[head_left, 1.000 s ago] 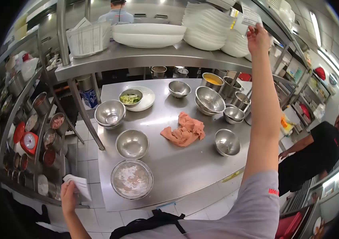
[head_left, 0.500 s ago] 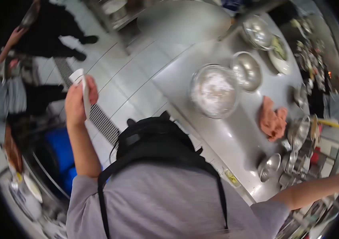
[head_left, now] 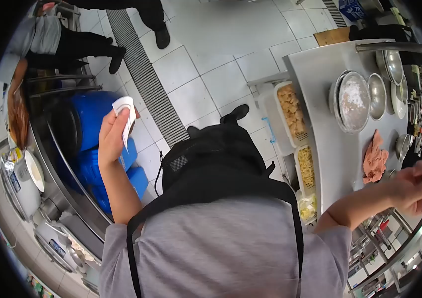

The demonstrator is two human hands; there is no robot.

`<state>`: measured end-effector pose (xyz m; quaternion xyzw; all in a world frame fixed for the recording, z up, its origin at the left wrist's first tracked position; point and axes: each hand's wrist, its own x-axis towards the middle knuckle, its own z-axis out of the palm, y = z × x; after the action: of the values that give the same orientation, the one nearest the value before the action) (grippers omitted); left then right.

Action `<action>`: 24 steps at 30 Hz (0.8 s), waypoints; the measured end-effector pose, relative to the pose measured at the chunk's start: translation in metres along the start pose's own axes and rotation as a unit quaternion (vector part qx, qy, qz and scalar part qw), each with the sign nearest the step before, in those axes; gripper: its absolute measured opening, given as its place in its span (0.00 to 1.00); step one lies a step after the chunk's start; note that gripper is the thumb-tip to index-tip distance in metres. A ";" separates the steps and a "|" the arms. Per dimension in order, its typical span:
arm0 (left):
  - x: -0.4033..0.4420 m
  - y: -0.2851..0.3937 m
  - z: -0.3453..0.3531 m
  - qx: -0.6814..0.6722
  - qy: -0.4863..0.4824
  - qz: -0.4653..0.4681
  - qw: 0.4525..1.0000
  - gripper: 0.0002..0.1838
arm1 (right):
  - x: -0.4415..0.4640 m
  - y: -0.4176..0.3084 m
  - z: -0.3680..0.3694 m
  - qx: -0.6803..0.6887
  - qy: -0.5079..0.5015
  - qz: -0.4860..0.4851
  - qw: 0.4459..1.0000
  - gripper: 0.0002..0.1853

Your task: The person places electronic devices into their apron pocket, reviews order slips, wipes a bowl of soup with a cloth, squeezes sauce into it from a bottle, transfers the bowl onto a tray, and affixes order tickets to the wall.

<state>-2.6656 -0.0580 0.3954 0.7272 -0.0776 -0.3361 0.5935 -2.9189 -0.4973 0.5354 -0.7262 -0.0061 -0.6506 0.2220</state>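
My left hand is closed around a thin white curled strip that looks like folded paper. It is held up on the left, over the floor beside the blue bins. On the right, my right hand is raised near the steel table's edge with its fingers curled in. Whether anything is inside those fingers is hidden. A salmon-coloured cloth lies on the table close to that hand. Farther back stands a steel bowl with white powder, beside another steel bowl.
Under the steel table are baskets of brown pieces and pale yellow strips. Blue bins stand at left beside a metal counter. Another person's legs are ahead, near the floor drain; a second person is at upper left.
My view has swung to the right and shows more floor and the baskets under the table. My right hand has come into fuller view. The white strip stays in my left hand.
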 end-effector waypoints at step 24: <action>0.440 -0.055 0.088 0.286 0.131 0.070 0.947 0.13 | -0.064 0.103 0.209 -0.009 -0.196 0.234 0.952 0.07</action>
<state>-2.3970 -0.3384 0.1640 0.8969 -0.1425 -0.1594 0.3872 -2.7005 -0.5033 0.4311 -0.8226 0.1265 -0.4251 0.3559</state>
